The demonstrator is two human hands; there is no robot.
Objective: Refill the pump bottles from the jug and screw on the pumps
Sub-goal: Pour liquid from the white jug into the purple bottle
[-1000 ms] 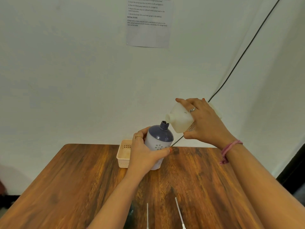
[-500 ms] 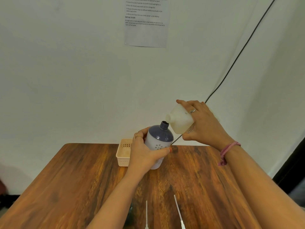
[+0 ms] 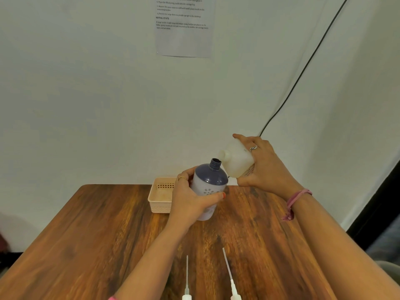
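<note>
My left hand (image 3: 190, 198) grips a pump bottle (image 3: 211, 182) with a dark blue top and pale flowered body, held upright and slightly tilted above the wooden table (image 3: 97, 230). Its open neck points up. My right hand (image 3: 264, 167) holds a translucent white jug (image 3: 236, 162) tipped on its side, the spout just to the upper right of the bottle's mouth. No stream of liquid is visible. Two pumps with long white dip tubes (image 3: 186, 276) (image 3: 229, 276) lie at the near table edge.
A small peach plastic basket (image 3: 159, 197) stands at the back of the table, left of the bottle. A printed sheet (image 3: 184, 27) hangs on the white wall. A black cable (image 3: 303, 70) runs down the wall on the right.
The jug's spout has stayed by the bottle's mouth, both hands holding almost still. The view has shifted slightly.
</note>
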